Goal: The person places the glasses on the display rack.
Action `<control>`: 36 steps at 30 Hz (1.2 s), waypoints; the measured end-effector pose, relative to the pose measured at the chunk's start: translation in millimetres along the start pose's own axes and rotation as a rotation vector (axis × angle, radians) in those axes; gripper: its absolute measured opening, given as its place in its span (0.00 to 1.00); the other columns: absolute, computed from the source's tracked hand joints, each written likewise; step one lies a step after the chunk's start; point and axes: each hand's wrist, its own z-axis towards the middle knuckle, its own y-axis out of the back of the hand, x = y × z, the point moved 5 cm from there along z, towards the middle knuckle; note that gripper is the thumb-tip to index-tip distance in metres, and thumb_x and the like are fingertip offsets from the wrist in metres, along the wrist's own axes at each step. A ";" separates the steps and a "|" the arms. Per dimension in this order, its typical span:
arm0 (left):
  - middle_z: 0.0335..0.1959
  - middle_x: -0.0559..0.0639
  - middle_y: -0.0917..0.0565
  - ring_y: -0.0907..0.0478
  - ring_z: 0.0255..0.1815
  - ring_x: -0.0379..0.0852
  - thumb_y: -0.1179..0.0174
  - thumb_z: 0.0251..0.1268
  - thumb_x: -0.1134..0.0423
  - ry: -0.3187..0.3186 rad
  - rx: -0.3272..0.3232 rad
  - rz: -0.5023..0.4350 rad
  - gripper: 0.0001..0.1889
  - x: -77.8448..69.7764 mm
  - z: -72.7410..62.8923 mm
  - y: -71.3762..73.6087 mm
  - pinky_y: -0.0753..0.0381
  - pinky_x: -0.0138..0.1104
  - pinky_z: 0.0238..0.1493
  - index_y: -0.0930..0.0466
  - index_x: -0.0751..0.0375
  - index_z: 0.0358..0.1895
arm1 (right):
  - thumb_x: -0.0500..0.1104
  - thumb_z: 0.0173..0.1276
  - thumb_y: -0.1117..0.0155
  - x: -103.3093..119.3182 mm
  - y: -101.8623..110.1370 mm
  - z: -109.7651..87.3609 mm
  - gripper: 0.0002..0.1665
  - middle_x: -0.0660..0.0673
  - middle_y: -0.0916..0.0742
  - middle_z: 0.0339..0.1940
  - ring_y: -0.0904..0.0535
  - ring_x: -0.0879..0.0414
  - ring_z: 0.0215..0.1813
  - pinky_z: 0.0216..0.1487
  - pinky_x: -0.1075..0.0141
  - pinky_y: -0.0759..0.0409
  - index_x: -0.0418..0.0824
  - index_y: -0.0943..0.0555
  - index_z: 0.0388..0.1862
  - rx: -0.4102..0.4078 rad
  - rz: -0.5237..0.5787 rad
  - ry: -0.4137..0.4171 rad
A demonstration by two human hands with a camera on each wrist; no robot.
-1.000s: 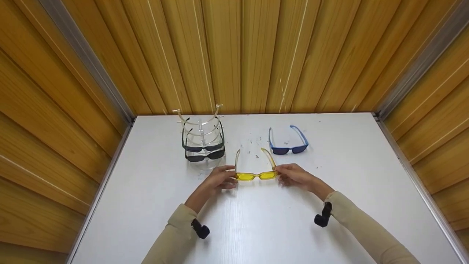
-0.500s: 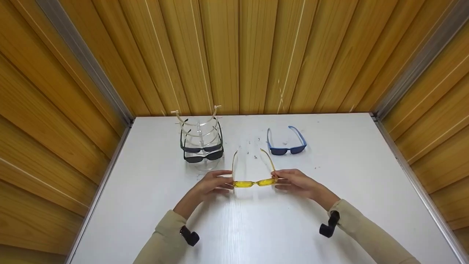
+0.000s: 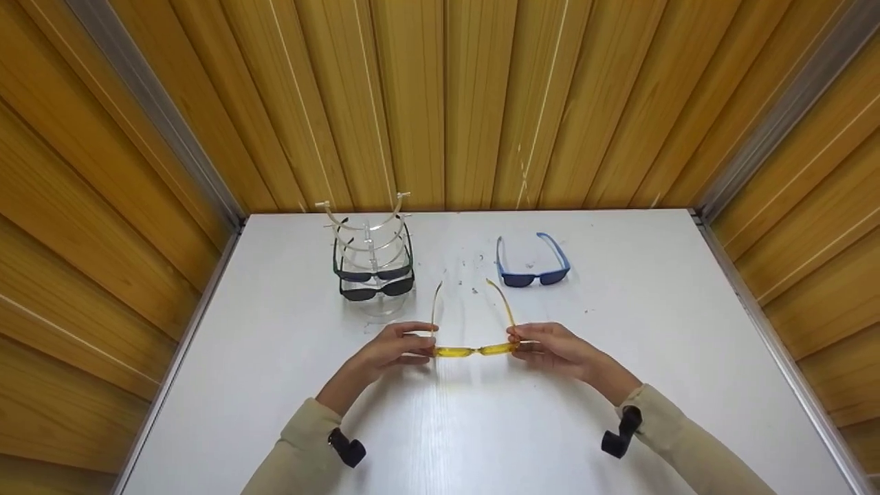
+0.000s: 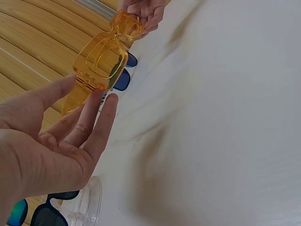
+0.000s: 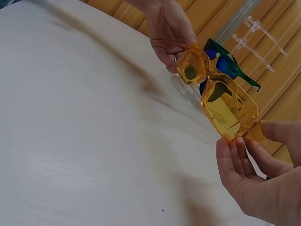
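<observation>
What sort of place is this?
Probably a small purpose-built work booth, though its wider surroundings aren't visible. Signs: wood-grain panel walls on three visible sides, grey metal-looking corner strips, and a white table fitted between them.

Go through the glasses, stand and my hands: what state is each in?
Yellow glasses: temples unfolded, held above the table.
Blue sunglasses: temples unfolded, on the table.
Clear stand: upright, bearing two pairs.
Upper dark sunglasses: temples unfolded, on the clear stand.
Lower dark sunglasses: on the same stand.
Left hand: gripping one end of the yellow glasses.
Right hand: gripping their other end.
</observation>
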 end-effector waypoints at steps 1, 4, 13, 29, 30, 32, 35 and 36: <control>0.37 0.48 0.10 0.13 0.42 0.41 0.35 0.69 0.64 0.003 0.000 -0.002 0.27 0.5 -1.4 0.8 0.13 0.43 0.59 0.27 0.71 0.68 | 0.41 0.77 0.39 -0.9 -1.0 -0.3 0.16 0.45 0.12 0.50 0.15 0.56 0.55 0.62 0.63 0.15 0.36 0.17 0.59 0.007 -0.001 -0.003; 0.38 0.47 0.10 0.13 0.43 0.42 0.36 0.69 0.64 0.002 0.005 0.002 0.26 0.5 -4.7 1.5 0.13 0.42 0.59 0.27 0.71 0.68 | 0.40 0.77 0.39 -2.7 -3.2 -1.1 0.20 0.45 0.12 0.50 0.15 0.56 0.55 0.62 0.64 0.15 0.32 0.21 0.64 0.016 -0.002 -0.012; 0.46 0.48 0.11 0.15 0.49 0.41 0.37 0.70 0.64 -0.052 0.009 0.011 0.26 -9.5 -5.0 -2.9 0.23 0.52 0.72 0.27 0.71 0.68 | 0.39 0.78 0.41 4.5 -3.6 -4.6 0.14 0.47 0.12 0.46 0.15 0.57 0.54 0.63 0.63 0.16 0.36 0.17 0.57 0.017 0.008 0.006; 0.46 0.50 0.11 0.14 0.49 0.42 0.38 0.69 0.70 -0.077 0.040 -0.158 0.25 -6.3 -11.3 -7.3 0.16 0.43 0.64 0.29 0.77 0.66 | 0.39 0.78 0.40 3.5 -8.6 -10.5 0.18 0.45 0.12 0.47 0.14 0.54 0.53 0.65 0.57 0.17 0.39 0.20 0.63 0.022 0.033 -0.031; 0.45 0.50 0.11 0.14 0.49 0.42 0.37 0.69 0.70 -0.078 0.041 -0.165 0.25 -5.8 -11.5 -7.4 0.16 0.43 0.64 0.29 0.77 0.66 | 0.39 0.77 0.40 3.5 -8.5 -10.3 0.18 0.45 0.12 0.47 0.14 0.54 0.53 0.65 0.57 0.17 0.39 0.20 0.63 0.024 0.036 -0.033; 0.45 0.50 0.11 0.14 0.48 0.42 0.37 0.68 0.71 -0.080 0.042 -0.180 0.25 -5.6 -12.1 -7.3 0.16 0.43 0.63 0.30 0.78 0.66 | 0.39 0.77 0.39 4.0 -8.9 -9.9 0.20 0.45 0.12 0.47 0.14 0.54 0.53 0.65 0.57 0.17 0.39 0.22 0.65 0.025 0.039 -0.035; 0.45 0.50 0.11 0.14 0.48 0.42 0.38 0.68 0.71 -0.080 0.039 -0.196 0.26 -6.4 -13.9 -7.2 0.15 0.42 0.62 0.30 0.79 0.66 | 0.39 0.77 0.39 4.7 -9.4 -9.3 0.26 0.44 0.11 0.48 0.13 0.54 0.52 0.64 0.57 0.16 0.36 0.28 0.71 0.024 0.035 -0.036; 0.45 0.51 0.11 0.14 0.48 0.43 0.38 0.68 0.71 -0.078 0.037 -0.199 0.26 -6.3 -14.3 -7.2 0.15 0.42 0.62 0.30 0.79 0.66 | 0.39 0.76 0.38 5.0 -9.4 -9.3 0.29 0.44 0.12 0.49 0.13 0.54 0.52 0.63 0.57 0.16 0.35 0.30 0.73 0.021 0.033 -0.038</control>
